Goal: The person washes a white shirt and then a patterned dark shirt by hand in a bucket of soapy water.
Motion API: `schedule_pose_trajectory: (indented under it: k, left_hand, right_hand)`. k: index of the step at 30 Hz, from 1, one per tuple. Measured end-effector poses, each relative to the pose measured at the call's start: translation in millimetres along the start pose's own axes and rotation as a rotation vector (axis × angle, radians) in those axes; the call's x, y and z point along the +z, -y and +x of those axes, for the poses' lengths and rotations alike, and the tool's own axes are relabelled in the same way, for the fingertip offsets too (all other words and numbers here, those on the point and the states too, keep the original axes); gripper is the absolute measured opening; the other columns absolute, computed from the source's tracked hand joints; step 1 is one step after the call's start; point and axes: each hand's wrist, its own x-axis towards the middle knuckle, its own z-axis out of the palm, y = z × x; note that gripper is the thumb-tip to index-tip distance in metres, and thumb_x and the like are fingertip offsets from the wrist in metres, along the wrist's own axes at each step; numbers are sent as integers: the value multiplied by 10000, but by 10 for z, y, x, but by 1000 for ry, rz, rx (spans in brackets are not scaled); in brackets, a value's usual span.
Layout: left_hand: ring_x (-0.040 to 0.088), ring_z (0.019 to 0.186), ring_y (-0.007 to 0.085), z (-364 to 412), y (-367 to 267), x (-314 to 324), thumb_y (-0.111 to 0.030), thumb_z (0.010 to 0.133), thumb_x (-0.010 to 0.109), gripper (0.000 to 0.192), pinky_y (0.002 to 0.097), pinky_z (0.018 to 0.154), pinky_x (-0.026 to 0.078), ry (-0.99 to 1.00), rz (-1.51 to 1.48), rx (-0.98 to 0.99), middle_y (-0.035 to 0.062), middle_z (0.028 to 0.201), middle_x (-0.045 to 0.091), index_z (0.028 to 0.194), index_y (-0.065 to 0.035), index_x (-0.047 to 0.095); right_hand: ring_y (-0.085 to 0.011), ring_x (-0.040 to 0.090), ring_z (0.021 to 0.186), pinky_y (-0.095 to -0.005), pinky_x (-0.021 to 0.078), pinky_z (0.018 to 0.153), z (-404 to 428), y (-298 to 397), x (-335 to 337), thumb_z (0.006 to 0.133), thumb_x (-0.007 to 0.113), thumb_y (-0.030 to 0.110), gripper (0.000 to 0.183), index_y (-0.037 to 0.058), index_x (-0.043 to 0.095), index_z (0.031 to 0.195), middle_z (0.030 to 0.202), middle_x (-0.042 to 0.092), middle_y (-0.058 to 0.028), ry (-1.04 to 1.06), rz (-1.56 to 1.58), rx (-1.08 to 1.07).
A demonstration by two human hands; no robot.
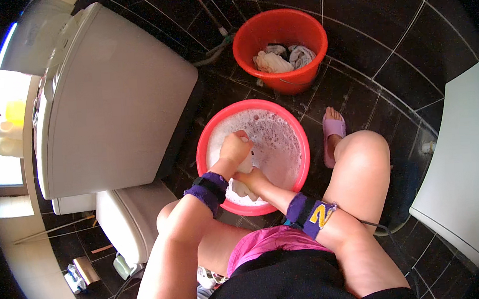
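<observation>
A wet white cloth (pixel 246 165) is stretched between my two hands over a red plastic basin (pixel 202 153). My left hand (pixel 234 148) is curled around its upper part, farther from my body. Closer to me, my right hand (pixel 253 179) grips it lower down, and a bunched end hangs beneath that hand towards the basin's near rim. Soapy water (pixel 279 146) with white foam and bubbles fills the basin. Fingers hide much of the cloth, and its full shape cannot be made out. Purple bands with black straps wrap both my forearms.
A red bucket (pixel 278 18) holding crumpled laundry (pixel 274 62) stands beyond the basin on dark tiles. A white appliance (pixel 123 99) and a toilet (pixel 124 224) are on the left. A white panel (pixel 453 168) stands right. Bottles (pixel 9 136) line the window sill.
</observation>
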Motion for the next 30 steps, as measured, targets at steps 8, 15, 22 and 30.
schedule_pose_trajectory:
  k: [8,15,22,30]
  left_hand:
    - [626,721,187,168,15,94,-476,878,512,435,310,645,506,258,-1171,-99,69,855,654,1074,-102,615]
    - [599,848,181,-75,122,-127,-519,926,376,522,326,744,483,141,-1096,-50,64,979,623,1214,-105,511]
    - [513,1131,331,-52,1102,248,-292,794,619,558,403,935,420,-259,-248,104,200,1247,515,1264,-36,460]
    - [473,1168,398,-60,1339,648,-283,747,650,828,393,972,396,-120,-176,-110,299,1235,482,1392,-9,207]
  right_hand:
    - [-137,594,560,-207,409,340,-455,498,-448,861,533,440,359,94,551,954,705,609,-35,198,378,94]
    - [-191,626,840,-317,525,675,-91,1780,-661,846,515,573,614,70,468,1194,1007,608,-98,-24,317,-478]
    - [-167,595,974,-316,514,754,201,1292,-811,849,635,300,416,64,563,1185,1075,621,-64,54,-349,-267]
    - [-138,616,877,-267,501,690,52,390,-790,867,617,208,325,60,586,1154,999,639,-56,39,-274,-133]
